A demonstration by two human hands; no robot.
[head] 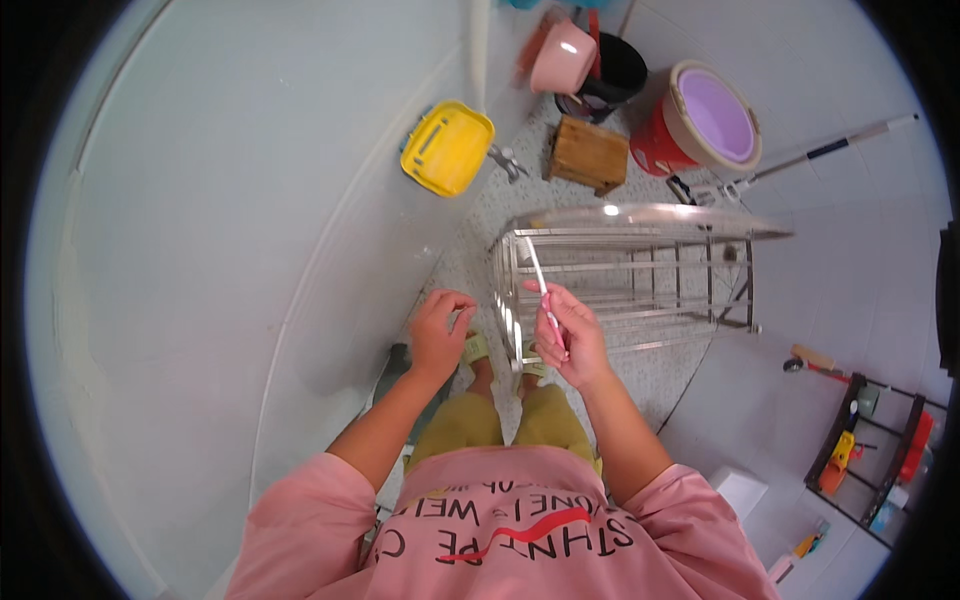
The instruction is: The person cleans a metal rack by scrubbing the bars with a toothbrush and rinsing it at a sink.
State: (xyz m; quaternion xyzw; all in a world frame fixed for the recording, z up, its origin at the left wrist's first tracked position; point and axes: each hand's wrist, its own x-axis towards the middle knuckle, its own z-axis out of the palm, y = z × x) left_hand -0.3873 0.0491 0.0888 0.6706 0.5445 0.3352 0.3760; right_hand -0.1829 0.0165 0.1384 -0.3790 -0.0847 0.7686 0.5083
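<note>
A pink and white toothbrush (538, 268) is held in my right hand (576, 334), its bristled head pointing away from me. The brush head appears over the near left corner of a metal wire rack (654, 268); whether it touches the bars I cannot tell. My left hand (439, 334) hangs to the left of the rack with loosely bent fingers. Nothing shows in that hand, and a gap is visible between its thumb and fingers. The rack lies over the speckled floor, its long bars running to the right.
Past the rack stand a wooden stool (589, 154), a red bucket (660, 146) with a purple basin (716, 120), and a pink basin (564, 58) on a black bucket (622, 67). A yellow basin (454, 150) leans at the left wall. A mop (795, 161) and wall shelf (829, 442) are right.
</note>
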